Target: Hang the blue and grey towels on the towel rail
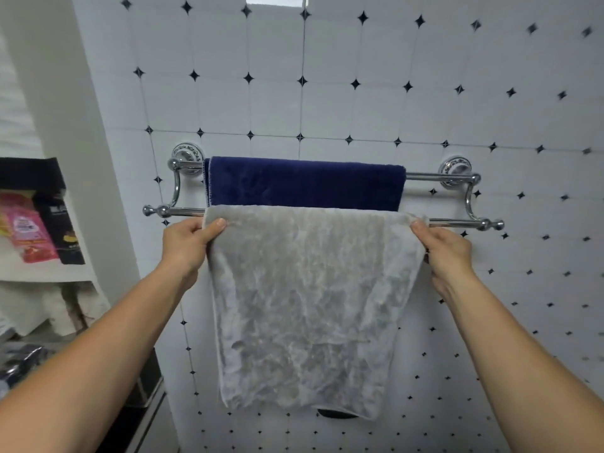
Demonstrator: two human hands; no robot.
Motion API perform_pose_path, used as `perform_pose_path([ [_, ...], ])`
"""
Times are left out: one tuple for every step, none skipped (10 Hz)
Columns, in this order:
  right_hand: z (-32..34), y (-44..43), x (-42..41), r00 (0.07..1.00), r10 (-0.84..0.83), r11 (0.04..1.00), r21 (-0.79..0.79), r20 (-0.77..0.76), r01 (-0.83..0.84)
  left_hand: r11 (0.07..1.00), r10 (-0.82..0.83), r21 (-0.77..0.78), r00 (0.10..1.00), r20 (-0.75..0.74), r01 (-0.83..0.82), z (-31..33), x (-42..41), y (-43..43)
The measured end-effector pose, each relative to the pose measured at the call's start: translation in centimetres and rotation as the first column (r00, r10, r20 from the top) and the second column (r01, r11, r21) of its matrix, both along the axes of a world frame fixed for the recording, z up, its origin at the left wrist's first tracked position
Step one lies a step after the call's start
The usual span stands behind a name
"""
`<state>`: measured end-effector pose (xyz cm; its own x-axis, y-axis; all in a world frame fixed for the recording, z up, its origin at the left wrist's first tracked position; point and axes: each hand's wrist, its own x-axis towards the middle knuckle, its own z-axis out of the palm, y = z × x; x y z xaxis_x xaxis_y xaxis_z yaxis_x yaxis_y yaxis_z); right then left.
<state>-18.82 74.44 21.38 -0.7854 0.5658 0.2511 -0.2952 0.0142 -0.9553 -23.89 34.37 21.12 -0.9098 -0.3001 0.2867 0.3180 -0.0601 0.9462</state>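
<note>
A chrome double towel rail (454,223) is fixed to the tiled wall. The blue towel (305,184) hangs over its back bar. The grey towel (304,299) drapes over the front bar and hangs down in front. My left hand (189,243) pinches the grey towel's upper left corner, thumb on top. My right hand (444,246) grips its upper right corner beside the front bar.
White shelves at the left hold a pink packet (29,233) and a black box (62,223), with pale folded cloths (49,305) on the shelf below. A dark object (336,414) shows on the wall just under the grey towel's lower edge.
</note>
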Motion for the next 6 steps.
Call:
perform_pose_path([
  [-0.8, 0.3, 0.0, 0.995, 0.086, 0.996, 0.007, 0.040, -0.087, 0.999, -0.031, -0.012, 0.999, 0.040, 0.031, -0.3, 0.2, 0.3],
  [-1.3, 0.5, 0.3, 0.992, 0.100, 0.991, 0.078, 0.077, -0.106, 0.995, -0.052, -0.085, 0.996, 0.069, 0.058, -0.5, 0.7, 0.2],
  [-0.7, 0.5, -0.3, 0.994, 0.027, 0.992, 0.116, 0.110, -0.040, 0.980, 0.009, -0.199, 0.997, 0.073, 0.006, 0.1, 0.6, -0.7],
  [-0.6, -0.2, -0.1, 0.988, 0.034, 0.992, 0.113, 0.148, -0.051, 0.965, 0.011, -0.263, 0.995, 0.097, 0.015, 0.6, 0.8, -0.7],
  [-0.8, -1.4, 2.5, 0.983, 0.013, 0.990, 0.134, 0.182, -0.038, 0.959, 0.022, -0.283, 0.998, 0.066, -0.002, 0.6, 2.4, -1.3],
  [-1.4, -2.2, 6.7, 0.974, -0.035, 0.981, 0.192, 0.224, -0.009, 0.969, 0.002, -0.249, 0.999, 0.041, 0.009, -0.2, 5.4, -3.0],
])
